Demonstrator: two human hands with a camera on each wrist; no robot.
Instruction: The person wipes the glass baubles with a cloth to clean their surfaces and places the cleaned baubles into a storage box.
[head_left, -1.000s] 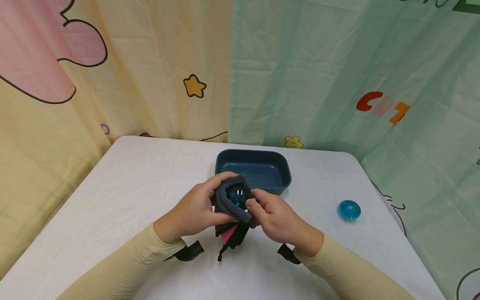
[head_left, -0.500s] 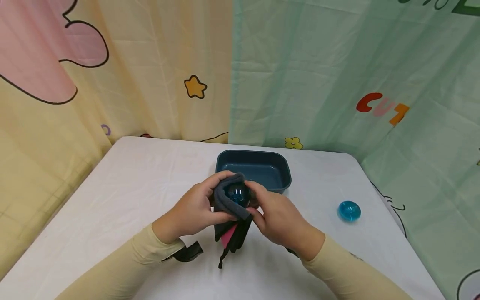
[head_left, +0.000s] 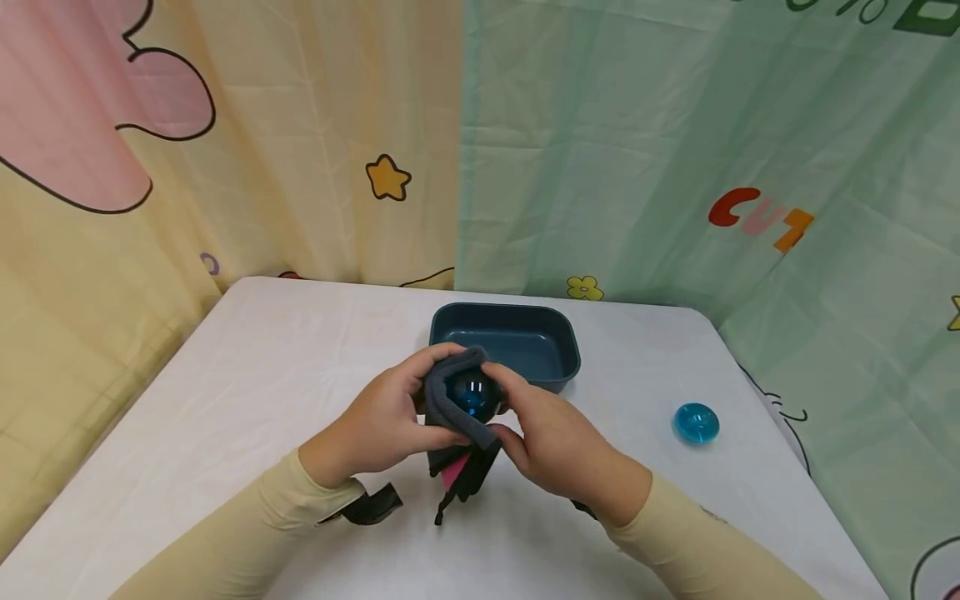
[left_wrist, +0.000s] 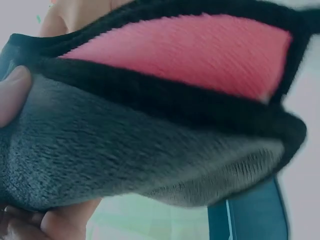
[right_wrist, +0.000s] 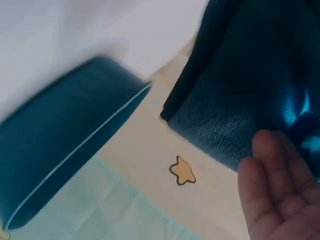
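A dark grey-blue plush cloth (head_left: 441,408) with black edging is folded round a shiny, round blue glass piece (head_left: 476,395). My left hand (head_left: 375,425) grips the cloth from the left, fingers over the top and thumb at the bottom. On the other side, my right hand (head_left: 566,442) holds the glass piece, forefinger by its upper edge and thumb at the cloth's lower corner. In the right wrist view, fingers (right_wrist: 272,175) overlap the gleaming glass. A pink face (left_wrist: 185,50) of the cloth shows in the left wrist view. The glass piece's underside is hidden.
Just behind the hands stands a dark teal rectangular basin (head_left: 567,323) on the white-covered table (head_left: 315,325). A lighter blue, see-through round glass piece (head_left: 697,423) lies at the right. Black straps (head_left: 373,505) hang by the wrists, and printed curtains (head_left: 585,150) enclose the back.
My right hand has moved from the glass's lower right to a wider hold, with the forefinger up at its top edge. More of the glass shows. The left hand keeps its grip on the cloth.
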